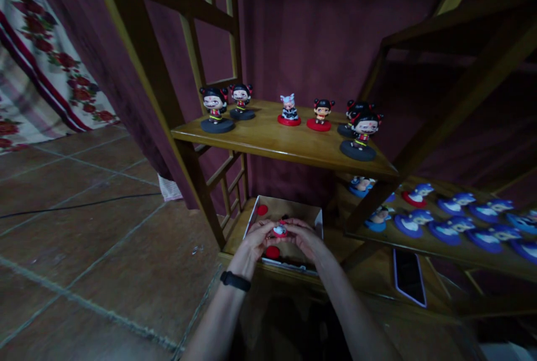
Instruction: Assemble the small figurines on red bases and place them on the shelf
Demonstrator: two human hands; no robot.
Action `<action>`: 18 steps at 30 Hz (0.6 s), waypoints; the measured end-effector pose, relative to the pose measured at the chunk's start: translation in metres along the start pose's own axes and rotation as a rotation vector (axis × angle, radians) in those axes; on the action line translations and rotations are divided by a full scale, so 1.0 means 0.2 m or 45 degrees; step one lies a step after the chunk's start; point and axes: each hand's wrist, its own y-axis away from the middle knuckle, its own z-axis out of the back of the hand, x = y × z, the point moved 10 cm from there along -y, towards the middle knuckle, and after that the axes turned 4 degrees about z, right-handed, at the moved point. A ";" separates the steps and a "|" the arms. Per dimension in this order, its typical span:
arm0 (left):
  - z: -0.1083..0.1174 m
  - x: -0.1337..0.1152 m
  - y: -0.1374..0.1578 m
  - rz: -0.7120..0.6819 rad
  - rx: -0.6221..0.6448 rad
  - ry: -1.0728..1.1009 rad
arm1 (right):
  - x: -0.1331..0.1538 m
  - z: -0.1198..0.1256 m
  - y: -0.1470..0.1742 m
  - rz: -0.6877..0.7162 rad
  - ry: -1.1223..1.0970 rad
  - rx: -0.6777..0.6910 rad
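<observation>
A small figurine (280,230) with a white body and red parts is held between both hands, over an open cardboard box. Its details are too small to make out. My left hand (259,236), with a dark band on the wrist, closes its fingers on the figurine's left side. From the other side, my right hand (302,235) grips it with bent fingers. The box (316,216) has white outer walls and a brown inside. In it lie a red disc (262,210) at the back left and another red disc (272,252) just below the hands.
Several figurines on round bases, such as a dark-based one (215,109) and a red-based one (321,115), stand on the wooden shelf (260,140) above. Blue-based figurines (455,226) line a lower right shelf. Below them lies a phone (409,277). A cable (84,205) crosses the tiled floor.
</observation>
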 end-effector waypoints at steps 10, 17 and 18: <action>0.06 0.08 -0.06 0.085 -0.121 0.191 | -0.14 0.07 -0.06 -0.026 -0.182 -0.152; 0.03 0.02 -0.05 -0.014 -0.009 0.175 | -0.08 0.07 -0.06 0.068 -0.133 -0.156; 0.03 0.02 -0.05 -0.020 -0.009 0.168 | -0.07 0.07 -0.06 0.074 -0.123 -0.139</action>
